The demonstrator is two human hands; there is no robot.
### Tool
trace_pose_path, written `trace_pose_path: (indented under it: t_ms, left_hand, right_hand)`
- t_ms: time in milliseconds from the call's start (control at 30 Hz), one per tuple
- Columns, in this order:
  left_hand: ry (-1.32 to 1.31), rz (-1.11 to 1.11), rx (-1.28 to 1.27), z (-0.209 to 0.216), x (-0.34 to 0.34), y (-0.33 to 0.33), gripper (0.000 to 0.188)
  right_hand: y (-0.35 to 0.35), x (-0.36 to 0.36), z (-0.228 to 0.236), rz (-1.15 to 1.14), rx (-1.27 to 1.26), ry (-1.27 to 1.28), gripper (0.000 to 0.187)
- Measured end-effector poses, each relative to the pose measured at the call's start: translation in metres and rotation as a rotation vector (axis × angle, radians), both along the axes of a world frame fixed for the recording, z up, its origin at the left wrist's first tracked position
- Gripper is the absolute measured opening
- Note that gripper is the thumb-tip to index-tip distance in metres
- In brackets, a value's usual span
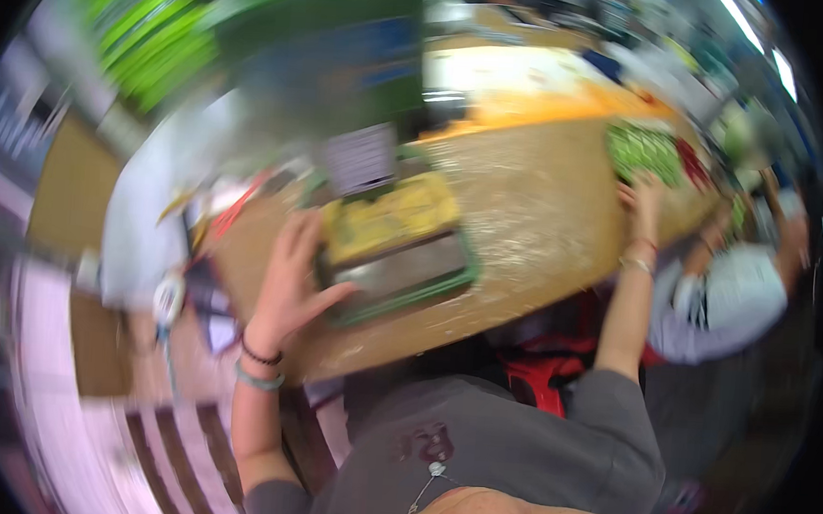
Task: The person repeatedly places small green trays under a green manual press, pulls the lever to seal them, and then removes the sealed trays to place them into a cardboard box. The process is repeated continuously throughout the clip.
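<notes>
Across the desk (pixel 546 209), left hand (pixel 293 283) splays empty, perhaps steadying a green-edged tray (pixel 471 263); right hand (pixel 643 194) meets a green bundle (pixel 642 151), grip unclear.

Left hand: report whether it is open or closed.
Open: the left hand has its thumb spread well away from the other fingers, at the green-rimmed tray. Blur hides whether they touch.

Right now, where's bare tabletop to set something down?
Bare: brown tabletop between green-rimmed tray and light-green bundle. Crowded: right end, with right hand at the bundle beside red pieces; left end, with left hand by the tray.
</notes>
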State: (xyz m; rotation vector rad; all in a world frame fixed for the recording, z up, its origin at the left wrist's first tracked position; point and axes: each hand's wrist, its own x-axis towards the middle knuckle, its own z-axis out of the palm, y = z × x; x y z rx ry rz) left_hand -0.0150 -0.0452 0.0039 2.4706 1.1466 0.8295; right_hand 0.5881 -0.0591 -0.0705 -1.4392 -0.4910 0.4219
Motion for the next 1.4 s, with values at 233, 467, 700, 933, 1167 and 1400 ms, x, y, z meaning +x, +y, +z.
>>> trace_pose_path:
  t_ms: [233,467,700,933,1167,1400]
  left_hand:
    - [-0.192,0.423,0.142,-0.002,-0.093,-0.13,0.046]
    - [-0.013,2.001,0.403,-0.094,-0.254,-0.363,0.021]
    - [0.155,2.561,-0.641,-0.119,-0.285,-0.501,0.044]
    - [-0.393,2.257,0.027,-0.074,-0.273,-0.457,0.026]
    - [-1.253,1.078,-0.028,-0.032,-0.13,-0.223,0.009]
    - [-1.529,0.387,-0.677,-0.015,-0.001,-0.106,0.017]
  right_hand:
    - [-0.031,-0.047,-0.01,0.36,0.197,-0.459,0.035]
    - [-0.043,-0.219,0.066,0.635,0.277,-0.84,0.043]
    - [-0.027,-0.241,0.063,1.212,0.301,-0.759,0.032]
    - [-0.048,-0.259,0.061,1.372,0.239,-0.598,0.022]
    - [-0.085,-0.416,0.078,1.818,0.093,-0.445,0.059]
    - [-0.078,-0.443,0.059,1.188,0.445,-0.957,0.062]
